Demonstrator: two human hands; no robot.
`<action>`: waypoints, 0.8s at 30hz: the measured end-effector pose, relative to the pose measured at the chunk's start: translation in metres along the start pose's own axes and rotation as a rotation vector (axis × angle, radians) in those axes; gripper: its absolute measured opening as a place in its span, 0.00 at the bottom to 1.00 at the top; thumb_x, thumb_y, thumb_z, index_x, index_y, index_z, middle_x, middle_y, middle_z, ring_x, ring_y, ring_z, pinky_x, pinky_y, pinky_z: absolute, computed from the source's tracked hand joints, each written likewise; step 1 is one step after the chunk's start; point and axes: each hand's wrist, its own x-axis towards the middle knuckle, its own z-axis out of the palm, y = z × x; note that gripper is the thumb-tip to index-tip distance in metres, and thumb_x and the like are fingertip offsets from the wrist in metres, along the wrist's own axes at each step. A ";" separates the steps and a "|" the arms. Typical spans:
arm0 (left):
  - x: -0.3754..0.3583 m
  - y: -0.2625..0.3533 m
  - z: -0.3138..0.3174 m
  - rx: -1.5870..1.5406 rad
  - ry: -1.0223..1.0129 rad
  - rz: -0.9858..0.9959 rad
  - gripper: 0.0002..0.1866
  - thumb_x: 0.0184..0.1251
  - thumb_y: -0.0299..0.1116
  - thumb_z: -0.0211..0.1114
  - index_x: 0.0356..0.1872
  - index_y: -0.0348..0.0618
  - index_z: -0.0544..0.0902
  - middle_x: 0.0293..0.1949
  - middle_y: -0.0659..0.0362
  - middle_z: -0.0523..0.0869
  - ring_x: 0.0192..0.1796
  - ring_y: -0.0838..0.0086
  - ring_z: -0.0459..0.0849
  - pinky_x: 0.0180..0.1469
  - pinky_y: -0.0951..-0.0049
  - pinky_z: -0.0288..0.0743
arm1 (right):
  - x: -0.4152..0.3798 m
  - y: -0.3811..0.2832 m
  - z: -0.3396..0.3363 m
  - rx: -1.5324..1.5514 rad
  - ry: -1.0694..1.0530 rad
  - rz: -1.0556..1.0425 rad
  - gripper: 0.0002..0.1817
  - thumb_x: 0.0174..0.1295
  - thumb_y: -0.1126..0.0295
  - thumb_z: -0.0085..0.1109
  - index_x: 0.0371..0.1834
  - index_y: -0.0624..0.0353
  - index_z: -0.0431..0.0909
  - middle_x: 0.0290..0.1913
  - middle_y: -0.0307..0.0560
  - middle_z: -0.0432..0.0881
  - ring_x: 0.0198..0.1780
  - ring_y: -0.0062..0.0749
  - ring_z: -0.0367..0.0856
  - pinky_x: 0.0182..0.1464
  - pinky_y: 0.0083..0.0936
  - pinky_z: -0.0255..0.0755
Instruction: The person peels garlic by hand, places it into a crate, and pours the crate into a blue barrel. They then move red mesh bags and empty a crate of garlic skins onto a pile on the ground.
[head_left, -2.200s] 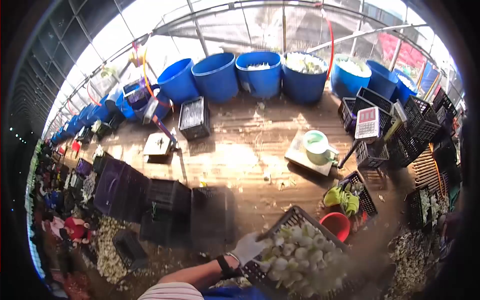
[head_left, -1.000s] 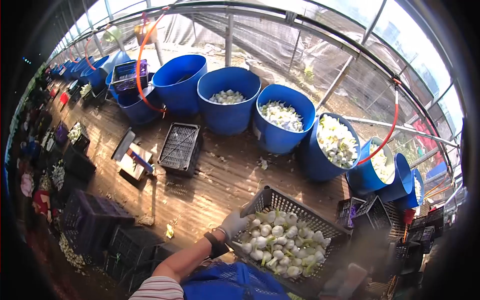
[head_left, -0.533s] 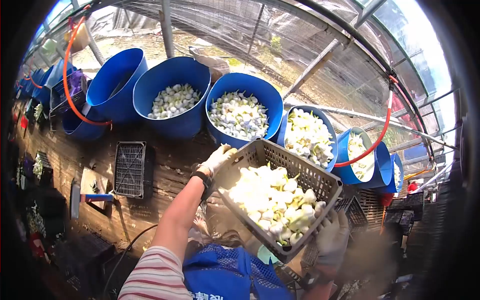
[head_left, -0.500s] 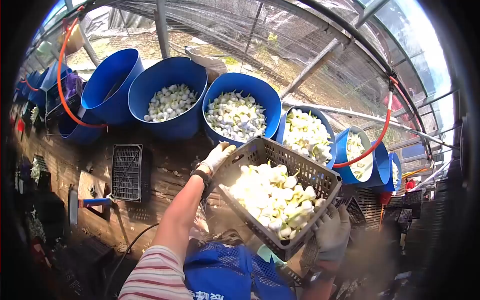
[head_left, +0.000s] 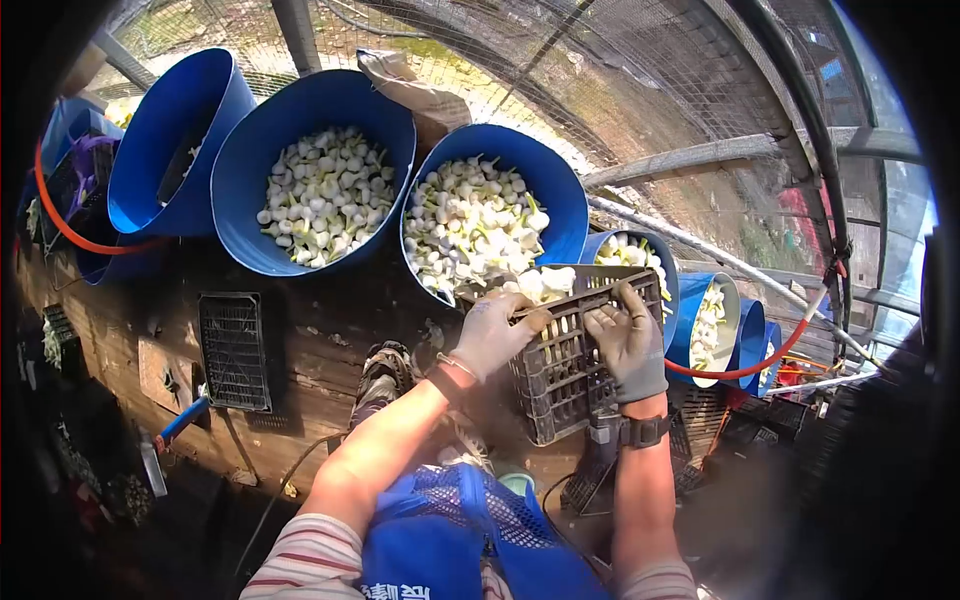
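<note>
A dark plastic crate (head_left: 565, 385) is tipped steeply away from me, its slatted underside toward me. White bulbs with short green stems (head_left: 545, 284) slide over its far edge into a blue tub (head_left: 570, 205), which holds many of the same bulbs (head_left: 470, 215). My left hand (head_left: 492, 335), in a pale glove, is closed on the crate's left side. Wearing a grey glove, my right hand (head_left: 632, 345) grips the crate at the right, fingers curled over its edge. The inside of the crate is mostly hidden.
Left of the tub stand another blue tub of bulbs (head_left: 325, 195) and a tilted blue tub (head_left: 180, 140). More tubs (head_left: 705, 320) line up to the right, beside a red hose (head_left: 790, 350). A black crate (head_left: 235, 350) and blue-handled tool (head_left: 182, 420) lie on the floor.
The crate has gone from nearly level, full of bulbs, to tipped over the tub's edge. Bulbs have moved out into the tub, and both hands have shifted to the crate's near side.
</note>
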 end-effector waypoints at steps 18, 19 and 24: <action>0.156 -0.022 -0.040 -0.566 0.099 -0.439 0.18 0.68 0.41 0.65 0.48 0.35 0.84 0.43 0.60 0.87 0.42 0.78 0.83 0.49 0.77 0.75 | 0.151 -0.056 -0.102 -0.850 0.213 -0.575 0.24 0.74 0.59 0.42 0.61 0.68 0.74 0.59 0.48 0.78 0.58 0.32 0.75 0.64 0.26 0.64; 0.154 -0.026 -0.041 -0.619 0.178 -0.372 0.17 0.67 0.40 0.66 0.46 0.35 0.85 0.42 0.61 0.87 0.42 0.79 0.82 0.48 0.78 0.74 | 0.156 -0.060 -0.093 -0.954 0.217 -0.735 0.24 0.75 0.59 0.42 0.58 0.69 0.76 0.55 0.49 0.80 0.55 0.32 0.77 0.62 0.27 0.66; 0.097 -0.019 -0.057 -0.868 0.343 -0.318 0.18 0.67 0.37 0.66 0.50 0.34 0.83 0.45 0.61 0.86 0.46 0.82 0.81 0.53 0.79 0.73 | 0.113 -0.101 -0.035 -0.955 0.098 -0.795 0.19 0.72 0.66 0.48 0.49 0.76 0.78 0.47 0.56 0.83 0.47 0.36 0.80 0.54 0.29 0.70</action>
